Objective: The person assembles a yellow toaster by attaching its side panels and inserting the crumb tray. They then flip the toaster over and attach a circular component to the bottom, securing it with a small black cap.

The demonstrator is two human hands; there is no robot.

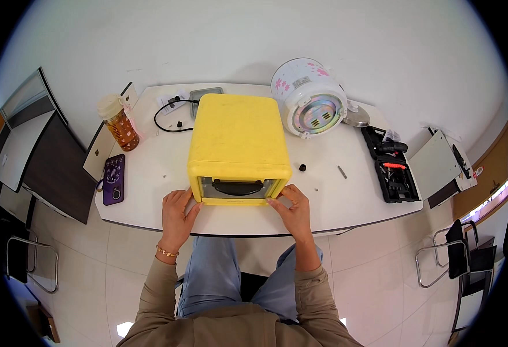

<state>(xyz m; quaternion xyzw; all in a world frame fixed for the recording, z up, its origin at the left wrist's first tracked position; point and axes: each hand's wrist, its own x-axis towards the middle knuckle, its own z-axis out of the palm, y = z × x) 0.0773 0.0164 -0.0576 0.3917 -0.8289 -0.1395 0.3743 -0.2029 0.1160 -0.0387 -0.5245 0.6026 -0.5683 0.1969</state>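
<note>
The yellow toaster oven [238,136] stands on the tabletop [346,199] between the two sets of fingers and extends beyond them, its front-to-back axis running forward and its black handle [238,188] roughly midway between the thumbs. The fingers of the left hand [177,215] and right hand [295,214] grip its lower front corners, with neither hand clearly nearer. A small black knob [302,168] lies apart, just beyond the right fingers.
</note>
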